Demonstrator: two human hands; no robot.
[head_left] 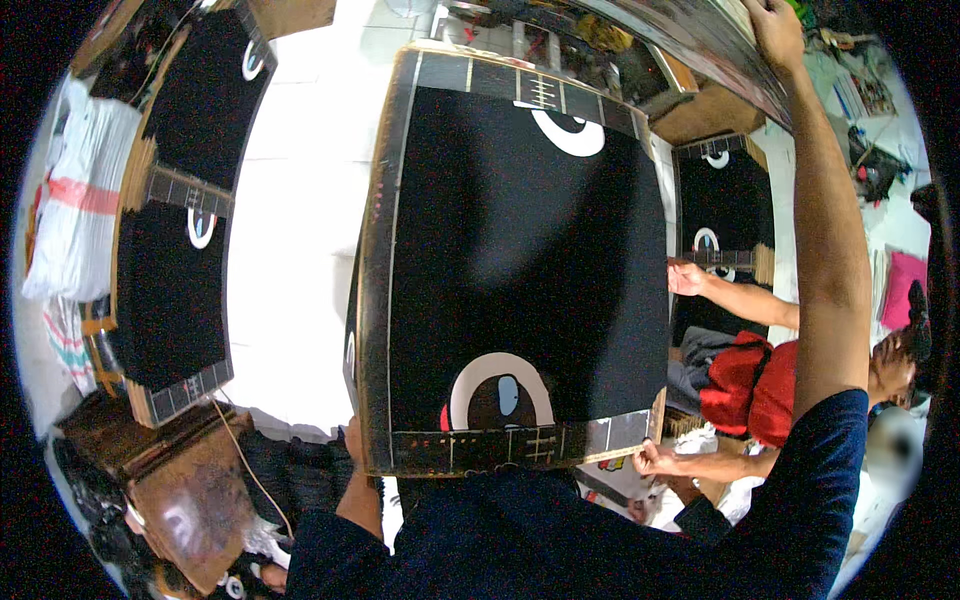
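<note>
**Between the left and right hands, a large black panel with cartoon eyes**

Just right of the left hand (353, 440) and well below and left of the right hand (776, 32) lies the black panel (520, 270), with a wooden edge along its left side, gridded strips across its far and near ends, and a cartoon eye at each of those ends. The left hand is at the panel's near left edge, where the wood hides most of it; I cannot tell whether its fingers grip. The right hand is closed around the edge of a tilted board (715, 50), which stretches left and downward from that grip, above the panel's far right corner.

Across the panel from the left hand are a co-worker's two hands: one (686, 278) at the right edge, the other (652, 459) at the near right corner. The co-worker's red top (755, 392) shows behind them, below the right hand's grip. Between these and the right hand lies a row of similar dark panels (720, 200).

Left of and beyond the left hand stretches a white surface (295, 190), with stacked black panels (170, 290) at its outer side, their brown layered edges showing. Beyond those, farthest from the left hand, lie white sacks (95, 150) with a red band; what they contain is hidden. Left of and below the left hand are a glossy brown board (190, 510) and a pale cord (250, 463).
</note>
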